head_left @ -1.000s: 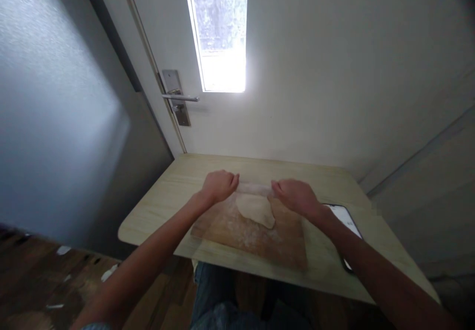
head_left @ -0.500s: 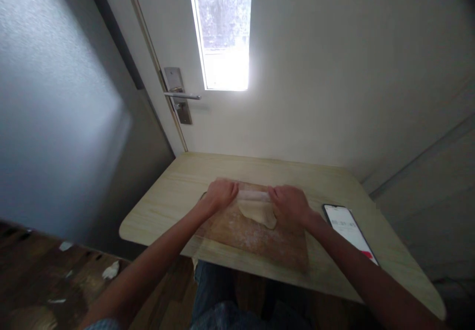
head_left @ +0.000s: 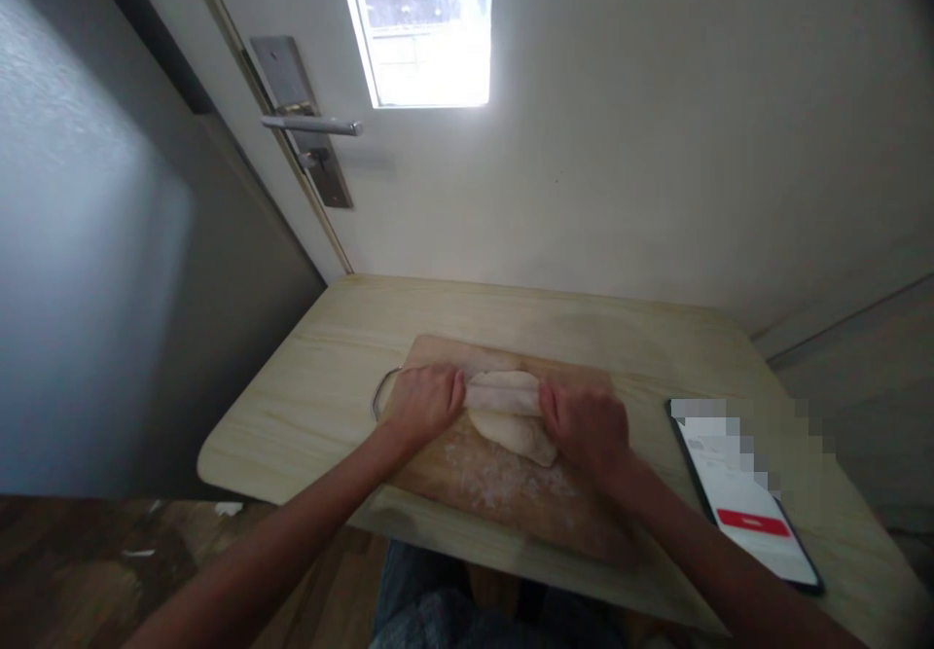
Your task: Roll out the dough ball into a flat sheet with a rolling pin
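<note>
A pale rolling pin [head_left: 502,397] lies across a flattened piece of dough [head_left: 515,435], which shows on both the far and the near side of the pin. My left hand [head_left: 427,401] is closed round the pin's left end. Round its right end, my right hand [head_left: 586,423] is closed too. Beneath is a wooden cutting board [head_left: 467,493] with white flour [head_left: 503,482] scattered over its near half. The pin's ends are hidden inside my fists.
The board rests on a light wooden table [head_left: 306,377], its metal handle [head_left: 377,394] sticking out at the left. A phone [head_left: 751,522] lies right of the board. Beyond the table stands a pale door [head_left: 620,172] with a lever handle [head_left: 313,126] and a bright window [head_left: 430,36].
The pin has come toward me over the dough, so dough now shows on its far side as well. Both hands keep their grip. The view has tilted down and closer.
</note>
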